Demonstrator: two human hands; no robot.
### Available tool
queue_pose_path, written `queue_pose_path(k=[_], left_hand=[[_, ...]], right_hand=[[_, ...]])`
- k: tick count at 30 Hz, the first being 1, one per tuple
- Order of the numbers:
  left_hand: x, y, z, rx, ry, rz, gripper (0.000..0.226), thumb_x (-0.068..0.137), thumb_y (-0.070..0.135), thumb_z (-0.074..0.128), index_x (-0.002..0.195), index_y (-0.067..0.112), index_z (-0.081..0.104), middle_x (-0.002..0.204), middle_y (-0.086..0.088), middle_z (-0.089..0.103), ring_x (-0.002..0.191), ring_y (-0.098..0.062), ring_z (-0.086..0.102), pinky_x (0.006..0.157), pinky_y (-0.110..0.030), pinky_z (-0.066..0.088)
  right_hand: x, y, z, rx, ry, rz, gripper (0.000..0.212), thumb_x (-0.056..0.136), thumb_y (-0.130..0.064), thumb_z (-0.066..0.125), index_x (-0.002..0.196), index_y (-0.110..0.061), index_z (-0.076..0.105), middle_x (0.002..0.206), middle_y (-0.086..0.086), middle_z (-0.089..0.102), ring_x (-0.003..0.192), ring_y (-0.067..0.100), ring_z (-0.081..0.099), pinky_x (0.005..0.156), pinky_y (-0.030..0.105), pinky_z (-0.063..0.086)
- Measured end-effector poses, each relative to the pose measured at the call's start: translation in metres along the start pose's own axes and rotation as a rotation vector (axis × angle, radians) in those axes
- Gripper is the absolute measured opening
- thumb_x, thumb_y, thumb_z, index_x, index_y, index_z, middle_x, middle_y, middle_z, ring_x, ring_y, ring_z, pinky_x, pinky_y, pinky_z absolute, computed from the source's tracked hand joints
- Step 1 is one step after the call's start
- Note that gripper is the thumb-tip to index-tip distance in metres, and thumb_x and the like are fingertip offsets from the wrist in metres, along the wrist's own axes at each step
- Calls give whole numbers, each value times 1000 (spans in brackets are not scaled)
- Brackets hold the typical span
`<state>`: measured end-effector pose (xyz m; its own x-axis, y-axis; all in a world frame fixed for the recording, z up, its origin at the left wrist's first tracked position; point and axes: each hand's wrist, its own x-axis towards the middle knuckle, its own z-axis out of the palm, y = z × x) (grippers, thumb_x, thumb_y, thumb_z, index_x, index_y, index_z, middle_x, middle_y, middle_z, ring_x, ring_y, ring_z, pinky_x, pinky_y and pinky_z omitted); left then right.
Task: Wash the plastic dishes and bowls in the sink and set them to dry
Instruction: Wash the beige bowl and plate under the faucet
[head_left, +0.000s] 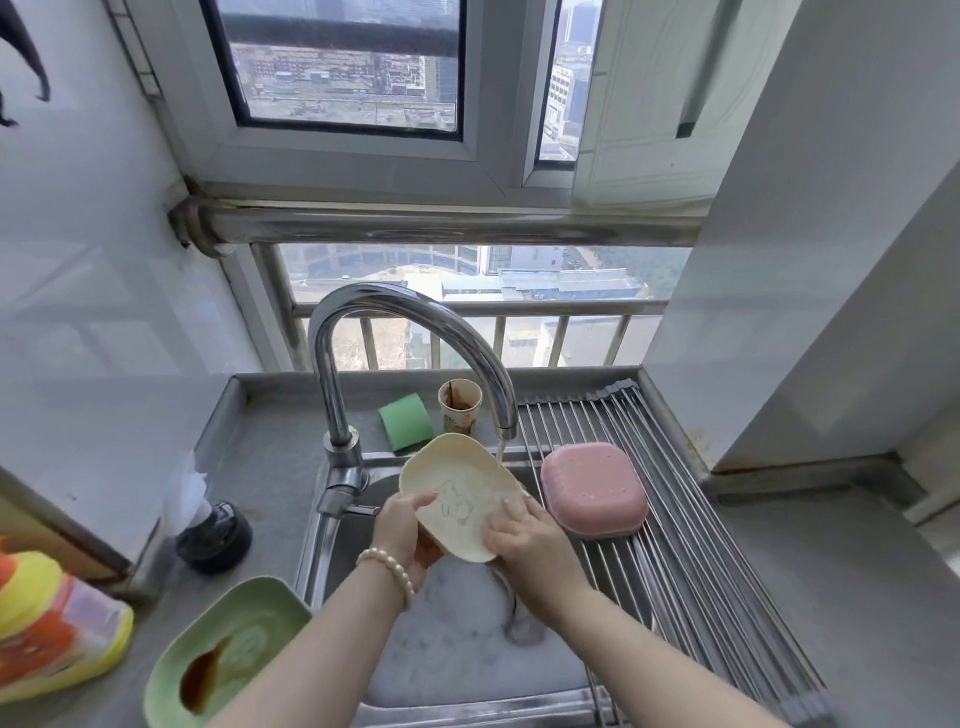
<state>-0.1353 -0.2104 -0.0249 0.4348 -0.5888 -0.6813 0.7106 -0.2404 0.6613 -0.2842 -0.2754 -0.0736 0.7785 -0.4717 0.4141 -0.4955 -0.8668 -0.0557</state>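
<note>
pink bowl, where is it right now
In the head view the pink bowl lies upside down on the roll-up drying rack over the sink's right side, just right of the cream dish under the faucet.

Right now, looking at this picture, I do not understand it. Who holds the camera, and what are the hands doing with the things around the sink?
There is no machine here. One wide camera sits on a person's head and looks down at their own two hands. The left hand and the right hand together hold a cream dish, tilted over the sink under water running from the tap. A pink dish lies upside down on the metal drying rack to the right. A green dish with a brown stain waits on the counter to the left. Behind the tap stand a stained paper cup and a green sponge.
</note>
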Motion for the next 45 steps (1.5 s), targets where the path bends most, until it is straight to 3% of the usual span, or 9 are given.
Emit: queue_pose_path(k=[6,13,18,22,25,34,37,41,45], left_hand=[[-19,-29,21,-124,-11,189,36,94,-2,49,127,11,49,102,-18,63,85,-32,63,65,-37,54],[-11,17,3,96,-49,143,28,105,27,31,124,28,51,113,-14,63,96,-37,63,71,-60,55],[-10,4,-13,-105,-106,-89,29,106,27,26,116,16,51,97,-17,63,83,-35,60,49,-47,55],[-5,-23,-10,-168,-115,-71,23,102,10,40,122,5,51,98,-20,64,84,-36,62,45,-44,56],[-3,-29,-3,-65,-8,48,22,91,-4,56,111,7,58,92,-15,67,77,-33,64,47,-42,57],[-4,1,4,545,-82,522,62,75,-21,40,116,21,61,103,3,66,96,-15,61,84,-33,54],[-2,13,5,479,-65,444,41,92,-8,43,119,17,61,106,-1,66,94,-16,61,84,-33,53],[2,15,-4,470,45,241,21,100,14,46,94,12,66,84,-12,66,65,-24,60,46,-30,52],[4,-3,-16,485,61,92,30,99,25,50,83,5,64,90,-25,70,68,-35,69,58,-53,58]], right_hand=[[15,-47,-11,483,54,225,24,71,-16,49,73,-19,72,68,-5,70,60,13,65,56,24,51],[1,6,-14,178,1,29,16,66,-27,71,82,-26,74,103,-4,73,106,28,66,95,62,40],[18,8,-54,965,-362,541,79,64,-44,44,140,-24,47,155,-10,21,140,3,14,114,30,20],[35,0,-62,1138,-296,772,84,80,-26,54,153,-25,12,156,-5,15,140,16,23,108,34,34],[37,-3,-56,784,-332,828,90,84,6,44,152,-21,-7,138,7,45,109,22,51,84,28,46],[26,1,-37,795,-159,1102,18,102,-15,36,103,-8,53,96,10,60,85,22,52,71,29,37],[26,2,-28,734,-310,1111,30,101,-18,33,77,-12,50,74,7,55,62,20,50,52,29,38],[29,9,-41,849,-449,1123,21,92,-7,36,74,-7,48,48,7,41,29,14,33,31,15,21],[42,13,-59,878,-421,1101,15,81,0,41,73,-7,51,47,6,42,31,13,34,33,15,22]])
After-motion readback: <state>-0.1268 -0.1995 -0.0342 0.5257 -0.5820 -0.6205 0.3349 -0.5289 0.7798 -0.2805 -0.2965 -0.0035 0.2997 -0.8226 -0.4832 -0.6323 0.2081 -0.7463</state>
